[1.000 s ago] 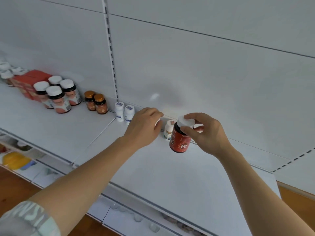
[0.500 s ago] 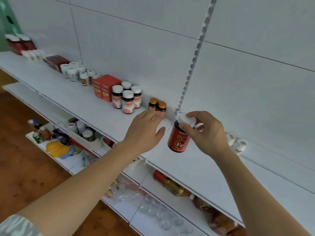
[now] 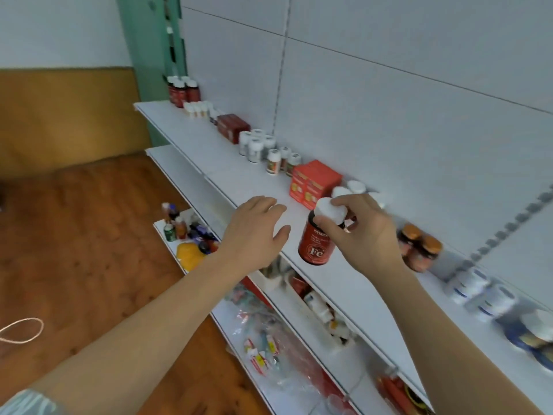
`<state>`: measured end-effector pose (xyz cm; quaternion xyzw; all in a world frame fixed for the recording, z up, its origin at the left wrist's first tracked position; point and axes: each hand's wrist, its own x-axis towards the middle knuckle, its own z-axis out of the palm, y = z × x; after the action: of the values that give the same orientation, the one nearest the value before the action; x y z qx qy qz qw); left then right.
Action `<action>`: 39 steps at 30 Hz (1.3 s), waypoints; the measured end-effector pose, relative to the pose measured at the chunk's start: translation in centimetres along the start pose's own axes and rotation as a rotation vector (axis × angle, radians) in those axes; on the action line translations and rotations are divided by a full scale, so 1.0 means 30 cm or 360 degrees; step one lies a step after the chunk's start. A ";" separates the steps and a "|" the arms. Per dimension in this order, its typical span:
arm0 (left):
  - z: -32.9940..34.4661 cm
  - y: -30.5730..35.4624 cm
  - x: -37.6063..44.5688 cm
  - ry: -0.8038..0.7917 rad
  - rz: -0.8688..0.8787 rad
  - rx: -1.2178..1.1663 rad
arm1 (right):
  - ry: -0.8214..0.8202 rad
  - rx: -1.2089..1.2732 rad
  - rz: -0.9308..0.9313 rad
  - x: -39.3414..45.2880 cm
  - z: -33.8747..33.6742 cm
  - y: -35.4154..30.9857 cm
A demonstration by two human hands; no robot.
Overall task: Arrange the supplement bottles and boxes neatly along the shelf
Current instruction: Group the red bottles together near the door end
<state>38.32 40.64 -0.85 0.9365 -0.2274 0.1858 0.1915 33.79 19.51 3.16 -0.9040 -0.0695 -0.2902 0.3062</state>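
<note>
Right hand: the right hand [image 3: 363,235] has its grip closed on the white cap of a red iron supplement bottle [image 3: 317,239], fingertips pinching round the lid, bottle lifted just above the front part of the shelf.
Left hand: the left hand [image 3: 254,232] is open, fingers spread and relaxed, hovering over the shelf's front edge and holding nothing.
Bottle: glossy dark-red round plastic, "Fe" printed on its label, smooth domed cap.
Shelf: the shelf [image 3: 227,172] is flat white painted metal; goods stand along its back edge, leaving a bare strip along the front.
Back row: orange-red cardboard boxes [image 3: 312,182] just behind the held bottle; amber-capped brown jars [image 3: 419,247] to the right; white-capped small bottles [image 3: 257,145] and dark red boxes [image 3: 233,127] toward the far left end.
Room: white panelled back wall, wooden plank floor [image 3: 89,235], lower shelves cluttered with packets.
</note>
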 end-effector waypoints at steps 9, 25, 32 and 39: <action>-0.136 -0.483 0.214 0.0041 -0.0319 0.0183 | -0.0075 0.0178 -0.0217 0.464 0.488 -0.144; -0.279 -1.425 0.598 0.0002 -0.0394 0.0246 | -0.0078 0.0132 -0.0222 1.102 1.297 -0.502; -0.290 -1.815 0.776 -0.0062 -0.0427 0.0213 | -0.0084 0.0039 -0.0163 1.364 1.635 -0.579; -0.232 -2.184 1.064 -0.0124 -0.0423 0.0305 | -0.0056 0.0094 -0.0126 1.672 2.015 -0.569</action>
<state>95.48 86.36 1.05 0.9788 -0.0901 0.1432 0.1151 98.97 66.50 1.44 -0.8960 -0.1191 -0.2841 0.3198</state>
